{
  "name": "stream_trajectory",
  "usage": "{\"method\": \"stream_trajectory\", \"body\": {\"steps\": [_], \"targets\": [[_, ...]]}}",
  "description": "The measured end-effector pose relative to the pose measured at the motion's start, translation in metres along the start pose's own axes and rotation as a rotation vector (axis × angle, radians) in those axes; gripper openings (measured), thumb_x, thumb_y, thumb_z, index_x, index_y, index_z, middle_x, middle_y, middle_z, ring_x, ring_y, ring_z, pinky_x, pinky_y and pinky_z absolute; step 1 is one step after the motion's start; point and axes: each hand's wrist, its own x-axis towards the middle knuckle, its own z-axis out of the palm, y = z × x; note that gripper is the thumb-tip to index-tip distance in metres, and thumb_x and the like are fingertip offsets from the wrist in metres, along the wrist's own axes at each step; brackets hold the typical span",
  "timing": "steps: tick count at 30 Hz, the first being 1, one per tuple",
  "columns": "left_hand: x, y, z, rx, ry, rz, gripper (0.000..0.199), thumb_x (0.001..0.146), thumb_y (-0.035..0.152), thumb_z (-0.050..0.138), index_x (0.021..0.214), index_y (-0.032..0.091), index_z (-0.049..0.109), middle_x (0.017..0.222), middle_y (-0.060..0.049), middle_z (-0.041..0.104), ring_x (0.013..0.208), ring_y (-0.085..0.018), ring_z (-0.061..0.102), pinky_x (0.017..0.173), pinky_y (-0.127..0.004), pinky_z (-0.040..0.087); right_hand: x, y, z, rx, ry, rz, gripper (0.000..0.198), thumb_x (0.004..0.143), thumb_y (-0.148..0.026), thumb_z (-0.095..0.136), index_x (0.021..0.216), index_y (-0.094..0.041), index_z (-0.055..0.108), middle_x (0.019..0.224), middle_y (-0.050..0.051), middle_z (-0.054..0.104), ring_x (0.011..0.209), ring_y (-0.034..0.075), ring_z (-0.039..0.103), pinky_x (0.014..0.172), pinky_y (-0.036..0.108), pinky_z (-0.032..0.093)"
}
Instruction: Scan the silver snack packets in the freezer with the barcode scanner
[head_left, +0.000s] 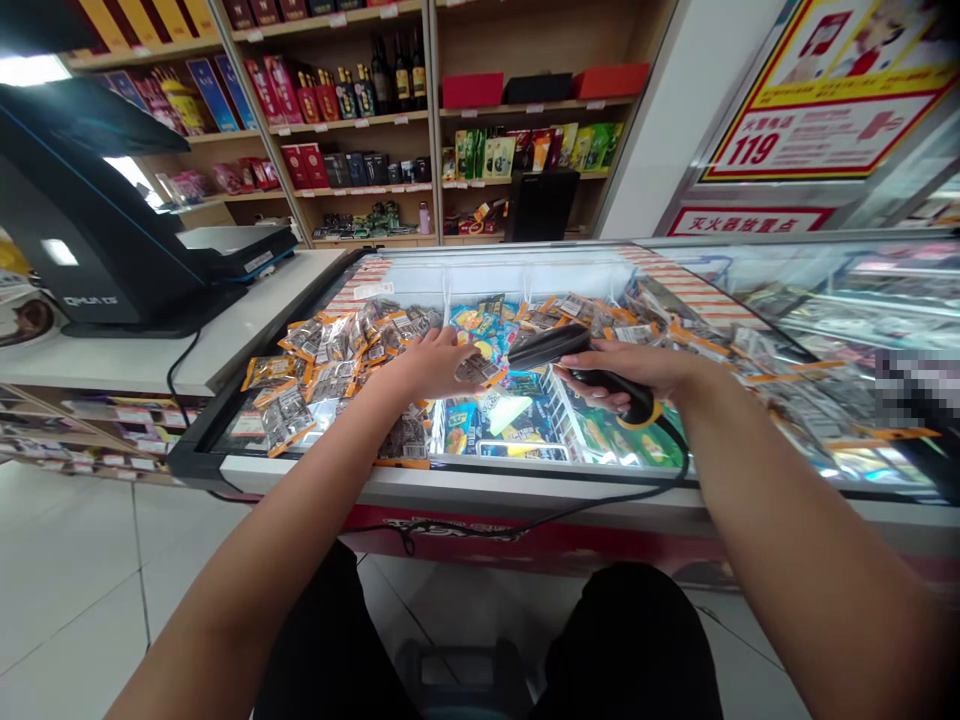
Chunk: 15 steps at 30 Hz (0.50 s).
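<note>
Along the back I have a tall pale-wood shelving unit (433,150) stocked with boxes, bottles and bagged goods. In front of it, across my working area, runs a long white-rimmed chest freezer (480,482) with a glass top, brightly coloured bags showing beneath. To the left, a dark self-service terminal (97,210) stands on a white counter (255,320).

On the glass lie two spreads of small clear-and-orange plastic packets: a left pile (330,345) below and around my left forearm, and a right pile (802,390) beyond my right arm.

My right hand (630,370) is wrapped around the handle of a black handheld barcode scanner (546,347) with a yellow-trimmed base, its black cable (684,452) looping down over the freezer's front. My left hand (431,362) is narrowed, fingers drawn in on one flat clear-and-orange packet (484,372). That packet sits over the middle of the glass, between the two piles, close to the scanner's nose; whether they touch I can't tell.

I judge the step in hand to be presenting this packet for a reading. From here the move calls for holding it flat, its printed code square to the scanner's window. Which face carries that code, I can't make out.
</note>
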Motion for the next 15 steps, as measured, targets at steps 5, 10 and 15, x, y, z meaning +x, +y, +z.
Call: {"method": "stream_trajectory", "body": {"steps": [5, 10, 15], "targets": [[0.002, 0.015, -0.007, 0.022, -0.108, 0.022, 0.098, 0.103, 0.073, 0.067, 0.187, 0.032, 0.035, 0.191, -0.021, 0.035, 0.177, -0.052, 0.028, 0.141, -0.071, 0.032, 0.004, -0.004, -0.003, 0.073, 0.114, -0.118, 0.057, 0.095, -0.067, 0.091, 0.089, -0.024, 0.054, 0.067, -0.003, 0.052, 0.047, 0.007, 0.037, 0.038, 0.020, 0.037], [0.024, 0.030, -0.010, -0.047, -0.158, 0.157, 0.099, 0.110, 0.068, 0.058, 0.192, 0.033, 0.015, 0.199, -0.014, 0.020, 0.184, -0.045, 0.017, 0.144, -0.066, 0.030, 0.005, -0.012, -0.004, 0.205, 0.257, -0.164, 0.047, 0.105, -0.058, 0.079, 0.089, -0.024, 0.052, 0.066, -0.003, 0.048, 0.048, 0.009, 0.035, 0.040, 0.021, 0.038], [0.055, 0.042, -0.010, -0.116, -0.173, 0.247, 0.101, 0.110, 0.057, 0.062, 0.192, 0.036, 0.007, 0.202, -0.005, -0.002, 0.184, -0.041, 0.022, 0.144, -0.059, 0.035, 0.003, -0.015, -0.004, 0.314, 0.365, -0.222, 0.043, 0.106, -0.052, 0.078, 0.090, -0.026, 0.047, 0.069, -0.003, 0.048, 0.050, 0.010, 0.037, 0.041, 0.022, 0.040]]}}
